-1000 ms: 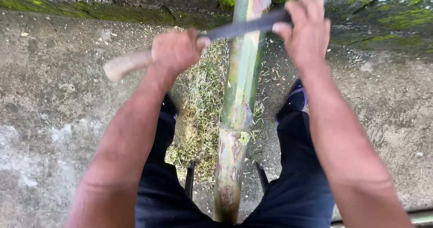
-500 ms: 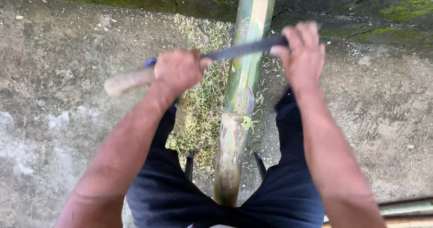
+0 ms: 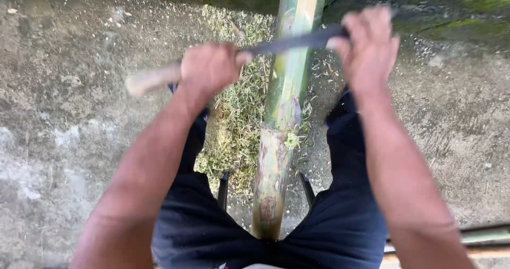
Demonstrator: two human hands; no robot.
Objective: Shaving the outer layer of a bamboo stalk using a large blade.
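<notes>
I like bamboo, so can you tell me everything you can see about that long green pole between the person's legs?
The bamboo pole is a thick round stalk, green and yellowish at the far end, brownish and blotchy near the person. A rough ring with frayed fibres marks a joint about halfway. It lies lengthwise between the person's knees, running away toward a mossy wall. A dark knife blade lies across it, held by the left hand at the pale handle and the right hand at the tip. Green shavings lie beside it on the concrete.

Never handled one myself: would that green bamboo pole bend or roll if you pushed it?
The bamboo pole looks thick and straight under the blade, so probably stiff. It is round, so likely apt to roll if freed. Its green skin looks smooth, perhaps slippery.
</notes>
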